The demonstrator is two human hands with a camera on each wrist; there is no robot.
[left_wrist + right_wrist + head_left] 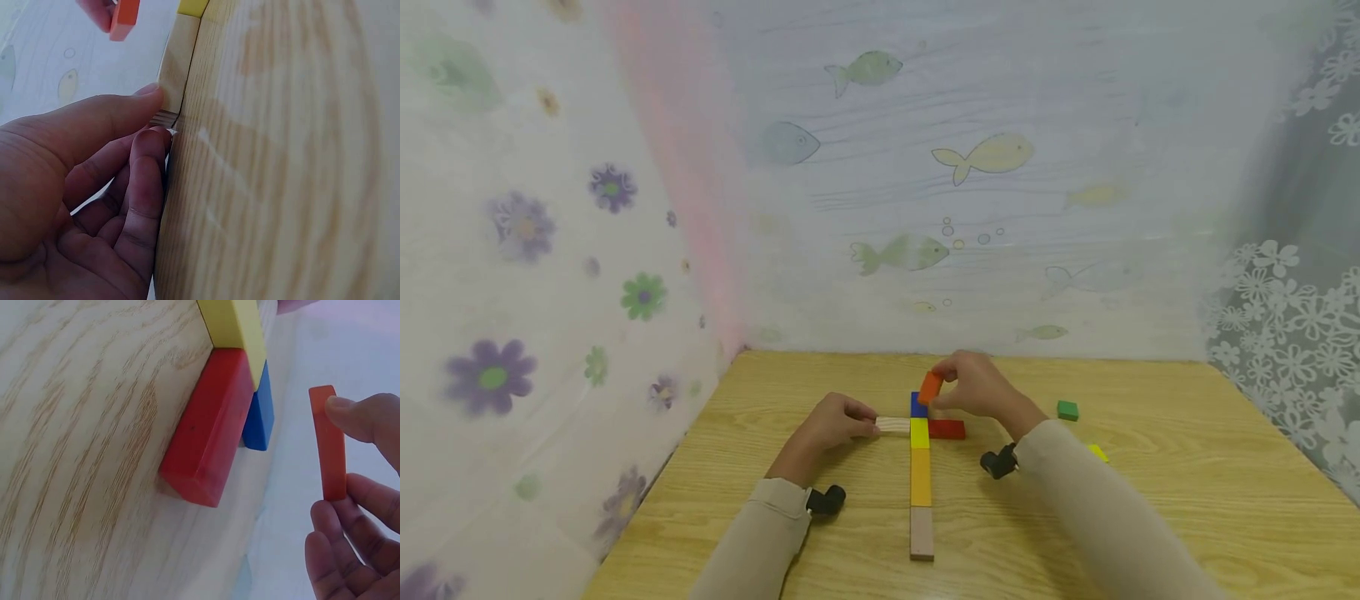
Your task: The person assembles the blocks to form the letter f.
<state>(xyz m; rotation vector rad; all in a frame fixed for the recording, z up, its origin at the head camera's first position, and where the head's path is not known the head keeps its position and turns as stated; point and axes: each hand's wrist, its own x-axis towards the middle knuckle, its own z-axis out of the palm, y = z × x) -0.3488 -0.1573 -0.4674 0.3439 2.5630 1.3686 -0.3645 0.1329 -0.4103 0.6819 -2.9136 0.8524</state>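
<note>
In the head view my right hand (973, 383) pinches an orange block (930, 388) by its ends, thumb against fingers, raised above a blue block (918, 405). The right wrist view shows this orange block (329, 444) apart from the others. My left hand (838, 418) holds the outer end of a plain wooden block (893, 426) lying on the table. That block's inner end meets a yellow block (920, 433). Opposite it a red block (947, 429) extends right. Below the yellow block, a longer yellow-orange block (921, 477) and a pale brown block (921, 533) continue the line.
A green block (1067, 410) lies on the table (1187, 467) to the right. Another yellow block (1098, 452) is partly hidden by my right sleeve. Patterned sheets with fish (1000, 154) and flowers (492, 377) stand behind and beside the table.
</note>
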